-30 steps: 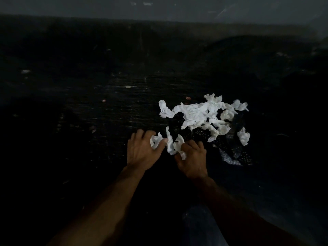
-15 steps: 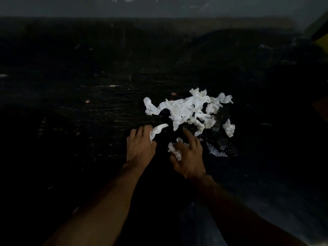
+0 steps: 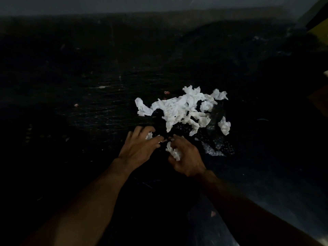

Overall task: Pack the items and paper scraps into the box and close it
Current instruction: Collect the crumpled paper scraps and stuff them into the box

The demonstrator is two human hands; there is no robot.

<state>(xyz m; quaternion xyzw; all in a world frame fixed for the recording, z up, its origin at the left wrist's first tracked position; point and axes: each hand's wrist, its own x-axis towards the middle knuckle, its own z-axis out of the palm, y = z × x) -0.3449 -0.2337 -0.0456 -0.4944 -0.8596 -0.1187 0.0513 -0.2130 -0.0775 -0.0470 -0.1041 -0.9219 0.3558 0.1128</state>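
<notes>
A loose heap of crumpled white paper scraps [image 3: 179, 108] lies on a dark, scratched surface [image 3: 99, 110]. A single scrap [image 3: 224, 126] sits apart at the heap's right. My left hand [image 3: 140, 148] is just below the heap, fingers curled over a small white scrap [image 3: 148, 135]. My right hand [image 3: 188, 157] is beside it and holds a crumpled scrap [image 3: 174, 151] in its curled fingers. The two hands nearly touch at the fingertips. No box is in view.
A piece of clear bubble wrap [image 3: 215, 148] lies under and to the right of the heap. Small pinkish specks [image 3: 166, 92] dot the surface. A pale wall [image 3: 159, 4] runs along the far edge. The scene is very dark.
My left hand has closed over the scrap that lay by its fingers. My right hand has curled its pointing finger in and keeps its scrap. Both hands drew closer together.
</notes>
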